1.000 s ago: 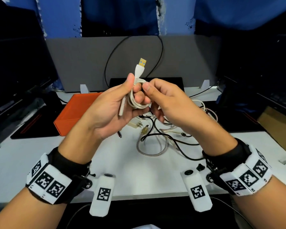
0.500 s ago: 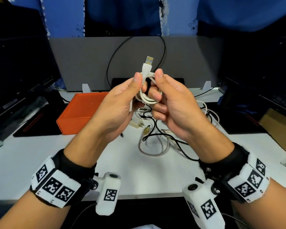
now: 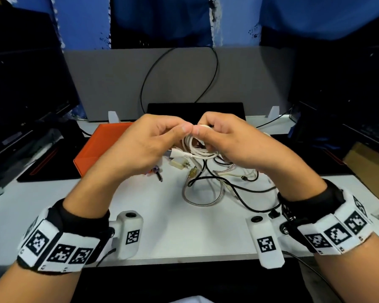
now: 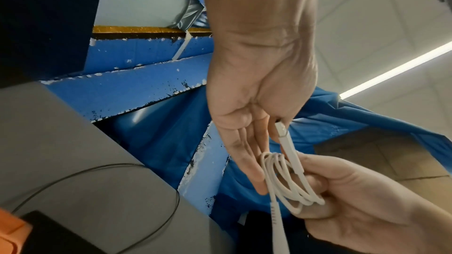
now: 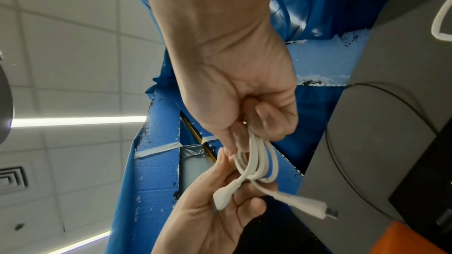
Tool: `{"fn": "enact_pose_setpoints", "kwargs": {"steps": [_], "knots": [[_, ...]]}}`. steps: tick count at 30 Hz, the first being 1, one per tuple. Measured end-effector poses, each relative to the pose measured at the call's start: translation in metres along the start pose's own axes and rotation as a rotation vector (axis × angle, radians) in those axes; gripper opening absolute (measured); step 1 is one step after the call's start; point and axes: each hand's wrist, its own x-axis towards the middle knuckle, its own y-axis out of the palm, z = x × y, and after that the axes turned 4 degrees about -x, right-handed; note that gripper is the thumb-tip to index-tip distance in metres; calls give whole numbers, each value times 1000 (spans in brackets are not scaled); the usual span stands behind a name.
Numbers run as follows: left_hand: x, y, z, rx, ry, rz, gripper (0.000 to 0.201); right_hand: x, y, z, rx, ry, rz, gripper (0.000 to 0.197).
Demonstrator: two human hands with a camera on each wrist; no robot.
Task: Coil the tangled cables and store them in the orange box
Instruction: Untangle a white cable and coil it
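Head cam showed both hands raised over the white table (image 3: 53,206), working one white cable (image 3: 198,149) already wound into a small coil. Right hand (image 3: 234,143) had fingers curled thru/around the loops, thumb pinching on top. Left hand (image 3: 144,145) pinched the coil's top w/ thumb + fingertip; left wrist cam showed its other fingers (image 4: 240,146) fairly straight, one plug end (image 4: 287,140) lying along them. Right wrist cam: loops (image 5: 259,159) bunched, both plug ends sticking out loose, so prob. the tuck/secure step. Orange box (image 3: 96,147) sat on the table behind-left of the hands, well apart from the coil. Rest of the tangle (image 3: 217,182) (black leads, a braided metal one, a small plug adapter) lay on the table under the hands, not yet coiled. Handling, my read: cable is light, soft, a bit springy + smooth, so loops will spring open if released. Best held across the whole bundle, not by the plugs; avoid bending hard at the strain reliefs.
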Motion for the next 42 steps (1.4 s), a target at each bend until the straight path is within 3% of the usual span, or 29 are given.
{"fn": "enact_pose_setpoints", "kwargs": {"steps": [6,11,15,19,21,23,26,32,37,42], "knots": [[0,1,-1,71,23,-44,22,3,0,-2,86,-10,-25,30],[2,8,6,-15,19,-21,24,3,1,-4,137,2,-30,27],[6,14,10,-79,43,-191,20,4,-1,-5,447,13,-49,18],[11,14,11,-255,45,-302,21,8,-1,-3,681,-12,-121,29],[11,14,10,-296,52,-337,21,8,0,-3,555,-46,-178,25],[12,15,10,-321,55,-360,20,6,1,-3,231,-82,-247,24],[13,16,12,-333,46,-370,18,6,0,-4,-30,-36,-242,36],[12,18,8,-377,33,-346,19,3,-4,-5,258,-61,-73,31],[11,14,8,-481,-26,-256,20,10,5,-9,430,-36,-117,33],[11,3,9,-445,-87,-185,24,14,6,-13,361,-56,-145,28]]}}
